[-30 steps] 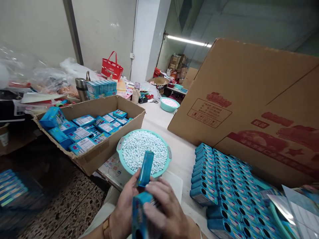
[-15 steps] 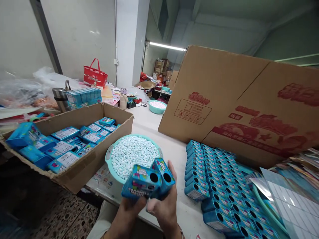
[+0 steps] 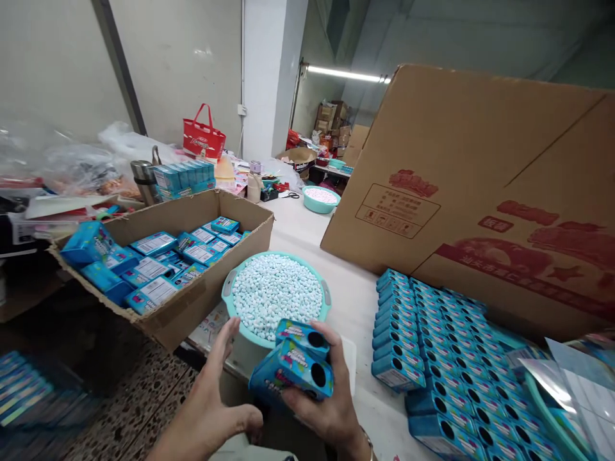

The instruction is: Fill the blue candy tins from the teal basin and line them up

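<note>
My right hand [image 3: 329, 410] grips two small blue boxes [image 3: 294, 366] stacked together, each with a round hole in its end. My left hand [image 3: 211, 410] is just left of them, fingers spread and empty, apart from the boxes. Right behind the hands stands a teal basin [image 3: 229, 291] full of small white pellets. To the right, several rows of the same blue boxes [image 3: 432, 358] lie on the white table. A cardboard box [image 3: 187, 307] at the left holds more blue boxes lying flat.
A large cardboard carton [image 3: 480, 186] leans at the right behind the rows. A second teal basin [image 3: 321, 200], a red bag [image 3: 204, 137], a metal flask [image 3: 143, 181] and plastic bags sit at the back. Clear plastic sheets [image 3: 571, 390] lie at the far right. Speckled floor is at the lower left.
My left hand has let go of the blue boxes and opened to the left. My right hand now holds both boxes alone, a little lower and turned.
</note>
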A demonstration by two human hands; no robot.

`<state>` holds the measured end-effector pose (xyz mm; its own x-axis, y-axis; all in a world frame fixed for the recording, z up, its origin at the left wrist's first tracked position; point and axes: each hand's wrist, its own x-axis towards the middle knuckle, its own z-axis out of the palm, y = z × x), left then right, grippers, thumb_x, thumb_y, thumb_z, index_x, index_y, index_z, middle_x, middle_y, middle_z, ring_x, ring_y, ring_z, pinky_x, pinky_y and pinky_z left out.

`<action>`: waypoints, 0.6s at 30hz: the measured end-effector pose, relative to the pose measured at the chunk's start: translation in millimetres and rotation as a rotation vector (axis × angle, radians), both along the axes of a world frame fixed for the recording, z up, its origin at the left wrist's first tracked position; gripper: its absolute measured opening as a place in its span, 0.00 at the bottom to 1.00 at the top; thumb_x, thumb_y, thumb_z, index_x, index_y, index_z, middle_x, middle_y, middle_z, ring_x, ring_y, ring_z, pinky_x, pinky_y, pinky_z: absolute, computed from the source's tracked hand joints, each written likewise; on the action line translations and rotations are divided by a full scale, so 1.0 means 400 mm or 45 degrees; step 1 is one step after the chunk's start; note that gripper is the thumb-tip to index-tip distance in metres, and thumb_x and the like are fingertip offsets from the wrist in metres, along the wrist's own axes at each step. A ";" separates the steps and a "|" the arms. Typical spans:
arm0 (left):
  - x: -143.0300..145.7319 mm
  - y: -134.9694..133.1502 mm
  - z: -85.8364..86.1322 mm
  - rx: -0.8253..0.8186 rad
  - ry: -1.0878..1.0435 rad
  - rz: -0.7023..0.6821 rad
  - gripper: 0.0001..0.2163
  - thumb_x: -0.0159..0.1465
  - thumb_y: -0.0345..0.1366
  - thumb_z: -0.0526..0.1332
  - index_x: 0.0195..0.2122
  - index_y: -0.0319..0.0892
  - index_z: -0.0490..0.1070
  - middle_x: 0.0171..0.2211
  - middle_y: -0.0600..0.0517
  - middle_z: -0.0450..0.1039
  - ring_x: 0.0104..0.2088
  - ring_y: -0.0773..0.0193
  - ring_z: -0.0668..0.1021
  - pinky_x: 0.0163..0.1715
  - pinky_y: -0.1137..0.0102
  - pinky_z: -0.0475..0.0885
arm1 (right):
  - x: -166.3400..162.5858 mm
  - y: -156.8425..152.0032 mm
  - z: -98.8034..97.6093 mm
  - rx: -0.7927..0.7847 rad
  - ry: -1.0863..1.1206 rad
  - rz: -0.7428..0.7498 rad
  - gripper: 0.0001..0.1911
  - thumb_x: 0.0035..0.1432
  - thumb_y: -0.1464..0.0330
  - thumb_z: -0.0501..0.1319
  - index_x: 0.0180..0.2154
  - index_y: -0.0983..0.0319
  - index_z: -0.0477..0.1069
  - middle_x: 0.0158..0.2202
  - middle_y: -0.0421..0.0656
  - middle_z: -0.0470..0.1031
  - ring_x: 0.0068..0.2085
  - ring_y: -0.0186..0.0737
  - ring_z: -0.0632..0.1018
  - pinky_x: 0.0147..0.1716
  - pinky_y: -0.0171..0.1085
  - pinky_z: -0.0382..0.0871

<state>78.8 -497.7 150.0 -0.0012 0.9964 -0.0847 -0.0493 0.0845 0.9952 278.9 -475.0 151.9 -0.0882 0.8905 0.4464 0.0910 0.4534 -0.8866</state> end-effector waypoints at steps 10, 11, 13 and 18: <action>-0.084 0.072 0.019 -0.057 -0.083 0.305 0.40 0.48 0.46 0.71 0.61 0.45 0.60 0.50 0.44 0.75 0.48 0.44 0.77 0.46 0.57 0.74 | -0.082 0.192 -0.013 0.198 -0.303 0.103 0.37 0.61 0.46 0.52 0.66 0.55 0.52 0.66 0.48 0.56 0.66 0.51 0.57 0.65 0.52 0.50; -0.108 0.099 0.034 0.053 0.175 0.306 0.42 0.49 0.46 0.71 0.64 0.46 0.56 0.54 0.44 0.72 0.51 0.44 0.76 0.49 0.57 0.72 | -0.060 0.250 -0.020 0.219 -0.393 0.010 0.34 0.60 0.49 0.57 0.63 0.54 0.59 0.64 0.48 0.59 0.65 0.51 0.59 0.64 0.52 0.50; -0.142 0.166 0.067 0.289 0.841 0.263 0.45 0.51 0.46 0.69 0.67 0.47 0.50 0.61 0.43 0.63 0.58 0.43 0.69 0.57 0.55 0.65 | -0.019 0.379 -0.037 0.219 -0.491 -0.080 0.26 0.59 0.53 0.60 0.57 0.54 0.68 0.59 0.47 0.65 0.61 0.49 0.63 0.62 0.51 0.53; -0.108 0.358 0.108 0.346 1.956 -0.097 0.39 0.52 0.36 0.63 0.65 0.33 0.53 0.49 0.35 0.69 0.52 0.39 0.71 0.51 0.51 0.64 | -0.007 0.639 -0.086 -0.060 -0.337 0.047 0.22 0.57 0.54 0.61 0.49 0.58 0.76 0.48 0.47 0.73 0.53 0.46 0.71 0.58 0.46 0.58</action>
